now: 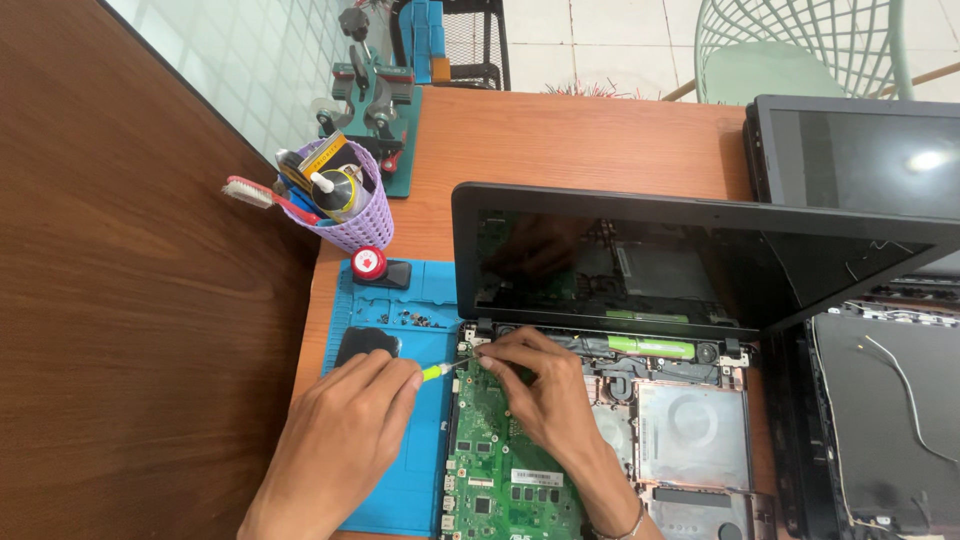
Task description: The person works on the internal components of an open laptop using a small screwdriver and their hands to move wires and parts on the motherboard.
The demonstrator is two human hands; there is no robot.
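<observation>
A: Step?

B: Judging by the pose, working a screw at the top-left corner of the green motherboard (510, 470), inside the opened laptop (700, 300) near its left hinge. Left hand (345, 430) pinches a green-handled screwdriver (437, 371), tip aimed at that corner. Right hand (540, 390) rests on the board, fingertips bunched beside the tip; can't tell if it grips anything.

A: Next move needs?

B: Probably a steady tip, board braced. Loose screws (415, 320) lie on the blue mat (400, 480); lavender tool cup (350, 215) behind.
</observation>
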